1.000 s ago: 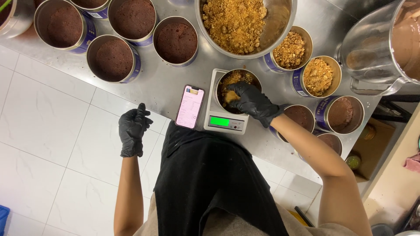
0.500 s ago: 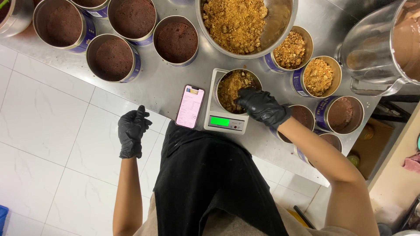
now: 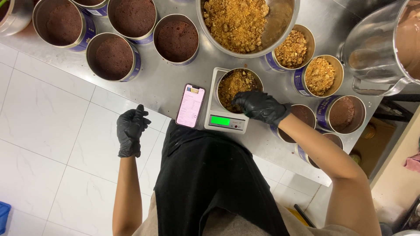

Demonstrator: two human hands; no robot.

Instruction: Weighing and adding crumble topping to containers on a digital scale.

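Right hand [image 3: 261, 106] pinches crumbs over the tin [image 3: 239, 89] on the scale [image 3: 225, 122], so a jolt could scatter some onto the phone [image 3: 190, 105].

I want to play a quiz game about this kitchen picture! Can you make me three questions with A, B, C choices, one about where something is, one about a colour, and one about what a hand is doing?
1. Where is the phone?
A. in the big bowl
B. on the table beside the scale
C. on the floor

2. What colour are the gloves?
A. black
B. yellow
C. white

3. What is the left hand doing?
A. gripping a tin
B. pressing the scale
C. holding nothing

Answers:
1. B, it lies flat just left of the scale.
2. A, both hands wear black gloves.
3. C, it hangs over the floor tiles, empty, while the right hand reaches into the tin of crumbs on the scale.
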